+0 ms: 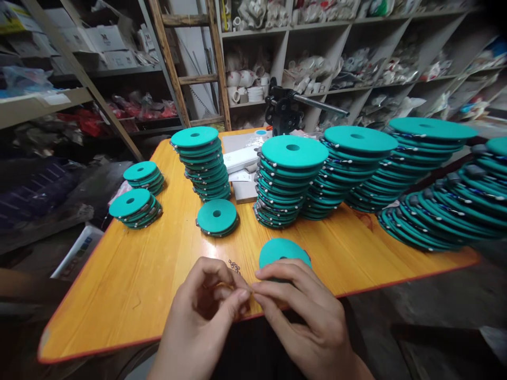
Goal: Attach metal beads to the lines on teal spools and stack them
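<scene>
My left hand (212, 306) and my right hand (303, 303) meet near the table's front edge, fingertips almost touching. Thumb and forefinger of my left hand are pinched together, and the fingertips of my right hand close beside them. Whatever lies between the fingertips is too small to make out. Just behind my right hand, and partly covered by it, a green disc (281, 249) lies flat. A little pile of small dark beads (234, 266) sits on the wooden table (158, 285) behind my left hand.
Tall stacks of green discs (293, 153) stand along the back and right. Shorter stacks (130, 202) are at the left, and a low one (216, 214) is mid-table. A black metal tool (283, 108), a wooden ladder (198, 79) and loaded shelves (317, 29) rise behind.
</scene>
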A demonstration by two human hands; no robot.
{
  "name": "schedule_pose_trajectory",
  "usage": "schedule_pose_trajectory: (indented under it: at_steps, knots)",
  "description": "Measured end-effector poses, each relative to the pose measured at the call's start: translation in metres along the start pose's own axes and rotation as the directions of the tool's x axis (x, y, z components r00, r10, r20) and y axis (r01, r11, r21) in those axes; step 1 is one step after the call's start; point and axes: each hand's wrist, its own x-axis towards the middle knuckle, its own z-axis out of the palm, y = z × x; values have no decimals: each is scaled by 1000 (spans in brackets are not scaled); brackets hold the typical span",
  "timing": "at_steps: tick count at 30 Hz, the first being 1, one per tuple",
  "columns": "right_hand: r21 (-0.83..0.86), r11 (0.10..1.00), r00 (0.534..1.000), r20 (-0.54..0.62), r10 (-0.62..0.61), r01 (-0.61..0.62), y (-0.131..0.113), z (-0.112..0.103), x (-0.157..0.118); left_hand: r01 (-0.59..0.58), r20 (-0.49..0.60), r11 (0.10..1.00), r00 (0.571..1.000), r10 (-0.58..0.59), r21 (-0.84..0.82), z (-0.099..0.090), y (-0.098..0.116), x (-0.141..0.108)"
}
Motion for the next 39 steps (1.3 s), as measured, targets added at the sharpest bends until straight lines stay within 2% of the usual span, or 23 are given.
schedule_pose_trajectory:
  at_steps: [3, 5, 8, 13, 17, 25, 39]
  knots:
    - [55, 997, 999, -19, 45, -44, -2, -2, 0, -98, 73, 968, 994, 83, 231, 1, 2, 0]
    - [59, 994, 995, -32, 92, -90, -3, -5, -2, -225, 160, 887, 972, 173, 403, 5, 4, 1]
    - [64, 987, 988, -29, 150, -148, -2, -9, -5, -330, 220, 820, 942, 253, 469, 17, 4, 6]
    - [56, 983, 984, 38, 175, -176, 5, -17, -6, -306, 174, 813, 952, 252, 495, 27, 2, 10]
    - [31, 981, 977, 101, 186, -190, 7, -23, -5, -306, 159, 819, 952, 261, 485, 26, 1, 13]
    - [-22, 984, 961, 212, 180, -180, 6, -31, -1, -260, 187, 841, 963, 192, 475, 22, 2, 14]
    - [-10, 975, 944, 247, 218, -222, 6, -31, 3, -289, 208, 821, 955, 212, 493, 21, 2, 14]
